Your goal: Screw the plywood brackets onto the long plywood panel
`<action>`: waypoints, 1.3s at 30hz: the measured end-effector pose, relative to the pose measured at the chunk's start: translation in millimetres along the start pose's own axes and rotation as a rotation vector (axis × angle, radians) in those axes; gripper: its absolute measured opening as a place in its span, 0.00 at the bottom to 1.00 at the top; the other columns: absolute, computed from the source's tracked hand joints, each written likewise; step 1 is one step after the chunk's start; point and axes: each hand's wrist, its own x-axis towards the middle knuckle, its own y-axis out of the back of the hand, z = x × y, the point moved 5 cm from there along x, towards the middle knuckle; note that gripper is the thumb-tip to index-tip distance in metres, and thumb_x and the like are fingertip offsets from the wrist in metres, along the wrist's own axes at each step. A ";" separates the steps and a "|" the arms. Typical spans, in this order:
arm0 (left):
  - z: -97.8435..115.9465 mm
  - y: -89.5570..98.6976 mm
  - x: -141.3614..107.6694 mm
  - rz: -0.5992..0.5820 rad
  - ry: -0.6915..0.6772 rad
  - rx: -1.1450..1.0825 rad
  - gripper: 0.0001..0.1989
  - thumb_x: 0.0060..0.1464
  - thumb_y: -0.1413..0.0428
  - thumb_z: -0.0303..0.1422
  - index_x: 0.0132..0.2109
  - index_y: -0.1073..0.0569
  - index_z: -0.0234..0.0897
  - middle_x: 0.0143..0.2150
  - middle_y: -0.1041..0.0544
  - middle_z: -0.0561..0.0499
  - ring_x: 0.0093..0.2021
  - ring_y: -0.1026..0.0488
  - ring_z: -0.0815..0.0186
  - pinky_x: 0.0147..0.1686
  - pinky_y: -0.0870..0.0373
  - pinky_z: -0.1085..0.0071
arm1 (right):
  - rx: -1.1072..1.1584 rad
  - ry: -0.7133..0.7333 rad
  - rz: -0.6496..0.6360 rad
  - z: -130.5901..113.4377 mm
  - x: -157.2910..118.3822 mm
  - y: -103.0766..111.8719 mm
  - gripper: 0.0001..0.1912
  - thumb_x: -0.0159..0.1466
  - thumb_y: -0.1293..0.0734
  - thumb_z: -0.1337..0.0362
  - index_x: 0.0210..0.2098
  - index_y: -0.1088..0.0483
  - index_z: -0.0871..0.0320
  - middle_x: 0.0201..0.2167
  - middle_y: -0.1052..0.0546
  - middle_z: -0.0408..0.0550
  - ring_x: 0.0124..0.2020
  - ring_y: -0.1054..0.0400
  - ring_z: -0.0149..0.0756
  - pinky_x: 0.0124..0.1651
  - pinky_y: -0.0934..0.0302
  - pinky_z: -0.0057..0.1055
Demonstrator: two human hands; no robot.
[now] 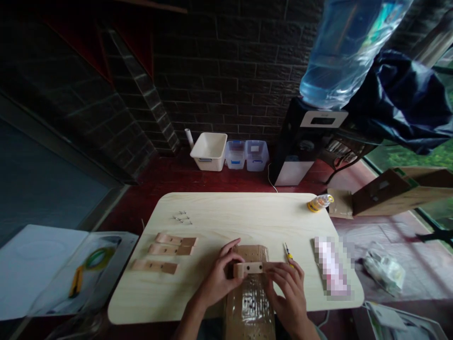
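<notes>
A small wooden piece (pixel 254 267) with two dark holes lies level across a tape-wrapped cardboard box (pixel 247 307). My left hand (pixel 220 276) is closed on its left end, thumb and forefinger at the rounded block there. At the other end, the fingers of my right hand (pixel 288 288) wrap over the wood and partly hide it. Just beyond my right fingers lies a screwdriver (pixel 289 256) with a yellow handle, its tip pointing away. Several similar wooden pieces (pixel 170 250) rest at the table's left, and several screws (pixel 183 217) are scattered behind them.
A bottle (pixel 319 203) with yellow parts stands at the far right corner of the pale table (pixel 226 212). A blurred pinkish item (pixel 331 267) lies on the right. Plastic bins (pixel 208 163) and a water dispenser (pixel 295 156) stand beyond, with a cardboard box (pixel 396 193) right.
</notes>
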 end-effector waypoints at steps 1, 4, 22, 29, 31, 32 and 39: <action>-1.4 0.3 1.1 -0.004 0.003 0.001 0.11 0.52 0.37 0.30 0.44 0.24 0.43 0.71 0.42 0.46 0.70 0.43 0.53 0.66 0.40 0.54 | 0.009 -0.018 0.033 2.2 0.4 -0.8 0.17 0.61 0.31 0.74 0.46 0.30 0.50 0.37 0.18 0.42 0.42 0.24 0.40 0.57 0.39 0.52; -4.5 1.3 3.8 -0.012 0.005 0.008 0.11 0.51 0.36 0.29 0.43 0.23 0.43 0.71 0.43 0.47 0.70 0.44 0.52 0.66 0.40 0.54 | 0.044 -0.082 0.101 10.3 -2.2 -4.4 0.18 0.60 0.30 0.74 0.47 0.30 0.50 0.38 0.19 0.44 0.43 0.25 0.42 0.55 0.37 0.53; -14.7 -1.6 14.5 0.084 -0.014 -0.042 0.11 0.53 0.36 0.32 0.45 0.23 0.45 0.66 0.35 0.47 0.66 0.37 0.55 0.65 0.38 0.51 | 0.271 -0.350 0.051 36.1 6.4 -27.0 0.11 0.63 0.34 0.73 0.43 0.30 0.53 0.40 0.24 0.50 0.45 0.29 0.42 0.45 0.31 0.45; -16.3 -2.6 13.3 0.112 -0.018 -0.038 0.11 0.54 0.37 0.32 0.46 0.24 0.45 0.65 0.34 0.47 0.65 0.36 0.56 0.64 0.36 0.51 | 0.262 -0.335 0.020 40.3 8.8 -28.4 0.11 0.63 0.34 0.72 0.43 0.30 0.53 0.40 0.23 0.49 0.45 0.29 0.43 0.46 0.32 0.44; -17.2 -3.5 13.0 0.111 -0.014 -0.038 0.11 0.55 0.37 0.32 0.46 0.24 0.46 0.65 0.34 0.47 0.65 0.36 0.56 0.64 0.36 0.52 | 0.248 -0.322 0.017 40.5 8.2 -27.9 0.11 0.63 0.34 0.72 0.43 0.30 0.53 0.40 0.23 0.49 0.45 0.29 0.43 0.46 0.32 0.44; -17.5 -3.9 12.9 0.109 -0.012 -0.039 0.11 0.55 0.38 0.32 0.47 0.24 0.46 0.65 0.34 0.47 0.65 0.36 0.56 0.64 0.36 0.52 | 0.242 -0.315 0.016 40.2 8.3 -27.5 0.11 0.63 0.34 0.72 0.43 0.30 0.53 0.40 0.23 0.49 0.45 0.29 0.43 0.46 0.32 0.44; -18.4 -4.4 11.8 0.107 -0.021 -0.030 0.11 0.57 0.39 0.32 0.47 0.25 0.44 0.65 0.34 0.46 0.65 0.36 0.56 0.64 0.37 0.52 | 0.125 -0.208 0.035 29.2 16.5 -18.3 0.12 0.62 0.32 0.73 0.43 0.30 0.52 0.38 0.21 0.47 0.46 0.29 0.44 0.49 0.35 0.49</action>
